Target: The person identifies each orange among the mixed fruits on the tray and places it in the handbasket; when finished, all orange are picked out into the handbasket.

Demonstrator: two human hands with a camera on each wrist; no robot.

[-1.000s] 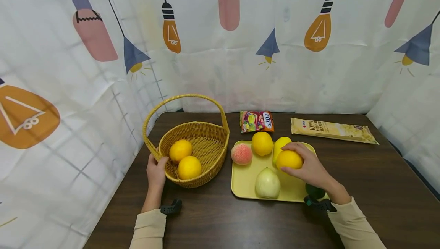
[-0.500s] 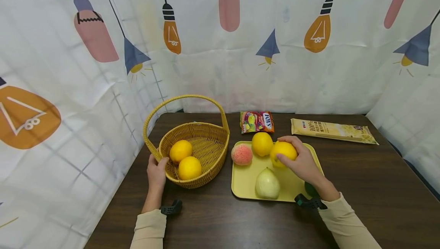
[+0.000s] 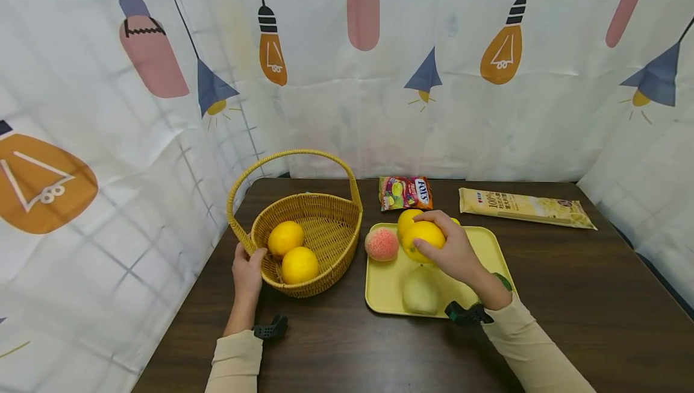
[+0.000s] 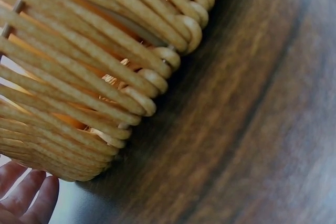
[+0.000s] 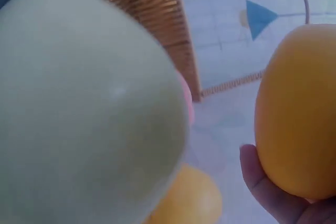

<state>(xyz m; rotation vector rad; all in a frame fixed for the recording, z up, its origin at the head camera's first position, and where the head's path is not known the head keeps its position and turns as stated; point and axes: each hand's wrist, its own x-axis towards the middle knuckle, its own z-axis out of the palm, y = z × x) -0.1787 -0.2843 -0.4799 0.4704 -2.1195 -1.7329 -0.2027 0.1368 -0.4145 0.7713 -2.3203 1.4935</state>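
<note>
My left hand (image 3: 247,272) grips the left side of a yellow wicker basket (image 3: 331,236), near the handle's base. Inside the basket lie two orange-yellow round fruits, which look like oranges (image 3: 285,238). With my right hand (image 3: 452,251) I hold another orange (image 3: 417,236), raised over the yellow tray (image 3: 387,293). In the right wrist view, fingers curl under the held orange (image 5: 299,114), and a pale green pear (image 5: 89,103) looms close. Also on the tray are a pink peach (image 3: 381,244) and a partly covered orange (image 3: 408,219).
A dark green fruit (image 3: 503,281) shows partly behind my right wrist. Behind the tray lie a candy bag (image 3: 405,193) and a long beige packet (image 3: 526,206). A patterned curtain (image 3: 336,103) stands beyond the brown table (image 3: 336,351).
My right hand has carried the orange leftward across the tray, from its right part to near the peach. The left hand and the basket stay where they were.
</note>
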